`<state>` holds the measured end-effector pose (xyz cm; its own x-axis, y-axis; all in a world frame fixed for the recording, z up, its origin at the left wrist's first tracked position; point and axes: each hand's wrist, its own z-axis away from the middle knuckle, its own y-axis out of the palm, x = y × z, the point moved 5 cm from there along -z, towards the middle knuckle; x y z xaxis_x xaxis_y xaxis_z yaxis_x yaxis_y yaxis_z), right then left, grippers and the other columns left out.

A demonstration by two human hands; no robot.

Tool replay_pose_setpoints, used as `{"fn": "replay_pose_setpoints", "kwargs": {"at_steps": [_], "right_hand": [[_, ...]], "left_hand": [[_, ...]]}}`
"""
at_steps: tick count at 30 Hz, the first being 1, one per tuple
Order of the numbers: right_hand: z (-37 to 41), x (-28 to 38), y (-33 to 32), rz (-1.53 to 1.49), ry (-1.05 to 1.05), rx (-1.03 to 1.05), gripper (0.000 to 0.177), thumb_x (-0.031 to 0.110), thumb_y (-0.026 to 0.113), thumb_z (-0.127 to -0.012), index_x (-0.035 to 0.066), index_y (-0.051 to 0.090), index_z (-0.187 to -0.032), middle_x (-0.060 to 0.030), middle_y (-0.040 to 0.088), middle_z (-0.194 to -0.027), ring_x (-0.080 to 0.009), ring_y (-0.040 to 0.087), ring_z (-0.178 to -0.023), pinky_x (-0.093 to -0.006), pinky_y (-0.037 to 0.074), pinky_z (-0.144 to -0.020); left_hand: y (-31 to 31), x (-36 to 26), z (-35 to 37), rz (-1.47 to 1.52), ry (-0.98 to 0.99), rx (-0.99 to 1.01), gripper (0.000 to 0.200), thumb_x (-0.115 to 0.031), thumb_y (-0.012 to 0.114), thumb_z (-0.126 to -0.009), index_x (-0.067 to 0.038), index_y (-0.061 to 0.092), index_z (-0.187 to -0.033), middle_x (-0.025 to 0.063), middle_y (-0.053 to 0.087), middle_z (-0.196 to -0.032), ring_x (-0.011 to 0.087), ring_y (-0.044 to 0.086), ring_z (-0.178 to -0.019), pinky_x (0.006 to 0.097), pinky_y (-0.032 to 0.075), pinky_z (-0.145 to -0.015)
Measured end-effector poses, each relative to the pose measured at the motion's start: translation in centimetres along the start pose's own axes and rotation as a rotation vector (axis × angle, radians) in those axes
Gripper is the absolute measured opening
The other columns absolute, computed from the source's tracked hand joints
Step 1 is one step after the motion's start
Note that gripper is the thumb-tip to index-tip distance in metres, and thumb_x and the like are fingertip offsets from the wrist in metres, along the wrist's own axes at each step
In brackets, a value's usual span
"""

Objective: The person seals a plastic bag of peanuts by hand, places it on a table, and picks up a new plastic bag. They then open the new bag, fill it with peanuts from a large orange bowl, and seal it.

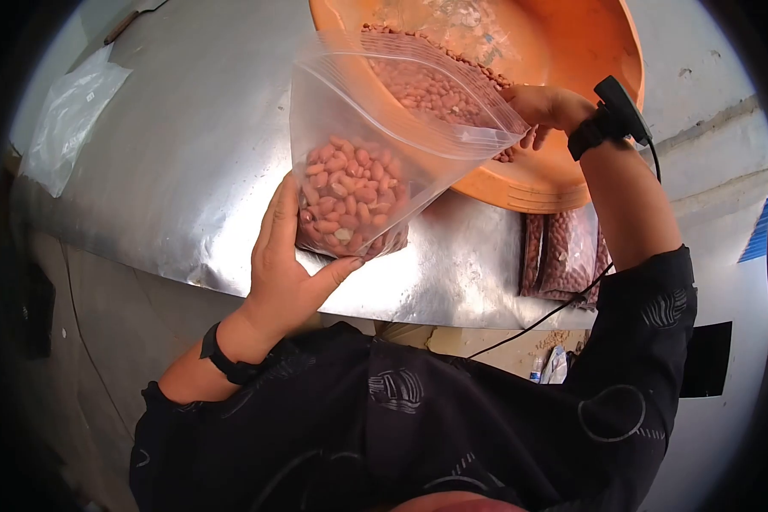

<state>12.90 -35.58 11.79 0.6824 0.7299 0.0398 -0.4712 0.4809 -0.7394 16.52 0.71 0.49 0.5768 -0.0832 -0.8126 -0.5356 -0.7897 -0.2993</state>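
Note:
A clear zip bag (375, 145), partly filled with pink peanuts (350, 200), stands open on the shiny metal table (188, 171). My left hand (286, 264) cups the bag's bottom from below and from the left. My right hand (542, 111) is at the bag's open mouth, over the rim of a big orange basin (563, 51), and its fingers are closed around some peanuts. More peanuts (427, 85) lie in the basin, seen through the bag.
Filled, sealed peanut bags (563, 256) lie at the table's front edge under the basin. An empty clear bag (68, 119) rests at the far left of the table. A black cable runs from my right wrist device down past the table edge.

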Motion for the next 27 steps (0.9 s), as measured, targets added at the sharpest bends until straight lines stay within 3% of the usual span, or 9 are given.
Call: {"fn": "replay_pose_setpoints", "kwargs": {"at_steps": [2,7,10,14,18,25,27], "right_hand": [[-0.2,0.4,1.7,0.006,0.054,0.115,0.060,0.054,0.057,-0.084,0.014,0.050,-0.129,-0.0178,0.057,-0.102,-0.0314,0.065,-0.073,-0.0418,0.059,-0.065],[-1.2,3.4,3.5,-0.047,-0.268,0.086,0.055,0.051,0.057,-0.086,0.017,0.045,-0.127,-0.0097,0.057,-0.082,-0.0224,0.060,-0.064,-0.0363,0.056,-0.058],[-2.3,4.8,4.4,-0.036,-0.487,0.045,0.037,0.041,0.053,-0.092,0.011,0.049,-0.112,-0.0063,0.055,-0.068,-0.0169,0.056,-0.055,-0.0322,0.050,-0.047],[-3.0,5.8,5.1,0.023,-0.717,-0.050,0.028,0.033,0.048,-0.096,0.005,0.052,-0.096,-0.0063,0.052,-0.059,-0.0150,0.052,-0.047,-0.0299,0.042,-0.039],[-0.2,7.0,5.5,-0.136,-0.515,0.053,0.026,0.026,0.048,-0.096,0.003,0.055,-0.087,-0.0048,0.050,-0.053,-0.0139,0.050,-0.040,-0.0278,0.040,-0.037],[-2.0,4.7,3.4,-0.092,-0.548,-0.146,0.023,0.019,0.056,-0.090,0.003,0.062,-0.075,-0.0054,0.059,-0.060,-0.0103,0.053,-0.048,-0.0263,0.041,-0.043],[-1.8,4.0,2.8,-0.107,-0.540,-0.193,0.022,0.017,0.058,-0.089,0.003,0.064,-0.073,-0.0055,0.061,-0.062,-0.0088,0.054,-0.052,-0.0250,0.041,-0.046]], "left_hand": [[0.0,-0.2,-0.2,0.000,0.011,0.003,0.102,-0.024,0.082,-0.070,0.009,0.019,-0.142,0.0284,0.036,-0.138,0.0364,0.045,-0.125,0.0411,0.040,-0.101],[0.0,0.2,0.0,-0.017,0.054,-0.011,0.103,-0.025,0.082,-0.069,0.008,0.018,-0.143,0.0288,0.036,-0.137,0.0369,0.044,-0.125,0.0417,0.040,-0.101],[0.0,-0.1,-0.2,0.004,0.060,-0.009,0.101,-0.024,0.082,-0.070,0.008,0.019,-0.143,0.0288,0.037,-0.137,0.0372,0.044,-0.125,0.0419,0.040,-0.101],[-0.1,-0.1,0.0,-0.001,0.010,-0.008,0.100,-0.020,0.081,-0.069,0.007,0.019,-0.143,0.0262,0.038,-0.137,0.0352,0.045,-0.125,0.0407,0.038,-0.102],[0.1,0.3,0.2,0.000,-0.010,-0.014,0.100,-0.016,0.079,-0.068,0.005,0.019,-0.145,0.0212,0.041,-0.137,0.0304,0.045,-0.126,0.0387,0.035,-0.105],[-0.1,0.1,0.1,-0.073,0.028,-0.042,0.098,-0.018,0.080,-0.068,0.005,0.022,-0.143,0.0220,0.042,-0.135,0.0303,0.046,-0.124,0.0386,0.037,-0.103],[-0.1,0.0,0.2,-0.064,0.018,-0.029,0.097,-0.023,0.080,-0.070,0.006,0.023,-0.142,0.0257,0.039,-0.137,0.0363,0.042,-0.126,0.0413,0.038,-0.103]]}}
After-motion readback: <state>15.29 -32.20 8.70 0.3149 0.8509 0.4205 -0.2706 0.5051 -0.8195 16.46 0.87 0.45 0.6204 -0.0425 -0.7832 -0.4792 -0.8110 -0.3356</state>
